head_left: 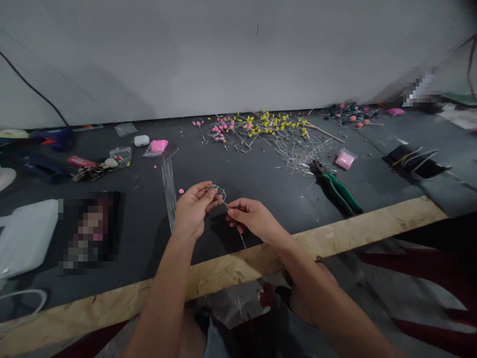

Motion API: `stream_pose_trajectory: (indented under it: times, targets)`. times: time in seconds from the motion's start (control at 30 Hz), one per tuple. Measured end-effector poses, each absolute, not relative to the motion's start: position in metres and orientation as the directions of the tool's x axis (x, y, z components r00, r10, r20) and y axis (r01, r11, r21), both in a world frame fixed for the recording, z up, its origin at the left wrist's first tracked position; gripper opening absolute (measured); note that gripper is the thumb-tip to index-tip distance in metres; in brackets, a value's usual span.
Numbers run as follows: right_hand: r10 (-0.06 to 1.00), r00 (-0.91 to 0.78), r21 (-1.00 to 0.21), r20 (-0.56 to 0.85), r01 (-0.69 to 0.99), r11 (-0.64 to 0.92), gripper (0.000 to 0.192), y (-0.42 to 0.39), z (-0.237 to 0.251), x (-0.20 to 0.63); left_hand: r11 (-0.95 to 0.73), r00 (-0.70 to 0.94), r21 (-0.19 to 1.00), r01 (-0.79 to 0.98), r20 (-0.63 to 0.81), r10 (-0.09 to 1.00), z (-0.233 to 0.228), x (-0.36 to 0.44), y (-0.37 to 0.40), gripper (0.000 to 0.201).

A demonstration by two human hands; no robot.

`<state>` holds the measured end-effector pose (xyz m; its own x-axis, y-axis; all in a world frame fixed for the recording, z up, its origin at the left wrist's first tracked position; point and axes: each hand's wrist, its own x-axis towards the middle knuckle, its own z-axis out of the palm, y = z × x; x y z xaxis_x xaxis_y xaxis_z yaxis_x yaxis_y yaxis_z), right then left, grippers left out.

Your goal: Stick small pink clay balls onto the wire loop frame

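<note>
Left hand point(194, 211) curled, thumb & fingertips pinched on looped top end of thin silver wire point(223, 198), held just above dark grey tabletop point(261, 179). Right hand point(253, 219) beside it, also nearly closed, thumb & forefinger pinching same wire lower down; straight tail of wire running down-right past wrist toward pale chipboard table edge point(335, 238). Hands close together, almost touching at the wire.

Just left of left hand: bundle of straight bare silver wires point(169, 191) laid lengthwise on tabletop, small pink bead point(181, 191) next to it. Farther from hands, beyond bundle: clear bag w/ bright pink filling point(159, 145) and small white rounded case point(141, 140). Behind hands, near wall: heap of silver wire stems tipped w/ pink & yellow beads point(268, 132). Right of hands, well apart: green-handled pliers point(337, 189), small clear bag of pale pink material point(345, 159) just past them. Far left of hands: white flat pouch point(28, 236), bunch of keys & trinkets point(93, 169). Far right of hands: black tray holding pale sticks point(415, 160). Below hands, past table edge: lap w/ clear plastic sheet point(231, 303); details there too dim to tell.
</note>
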<state>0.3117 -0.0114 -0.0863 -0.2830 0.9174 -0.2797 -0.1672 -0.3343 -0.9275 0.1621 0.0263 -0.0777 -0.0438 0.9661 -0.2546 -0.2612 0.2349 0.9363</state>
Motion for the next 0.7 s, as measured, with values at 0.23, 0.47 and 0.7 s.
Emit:
stream_pose_trajectory:
  times: [0.23,0.47,0.7]
  targets:
    - [0.952,-0.162,-0.943,-0.261,-0.168,-0.287,0.019,-0.009,-0.088,0.316,0.265,-0.060,0.950,-0.164,-0.278,0.959,-0.071,0.160,0.030,0.032]
    - [0.980,-0.110,-0.949,-0.165,-0.252,-0.188,0.018,-0.005,-0.085,0.333,0.218,0.190,0.943,0.250,-0.269,0.944,-0.081,0.153,0.035,0.031]
    - [0.971,-0.160,-0.939,-0.178,-0.266,-0.216,0.019,-0.006,-0.083,0.331,-0.309,0.244,0.660,0.685,0.192,0.951,-0.088,0.159,0.036,0.021]
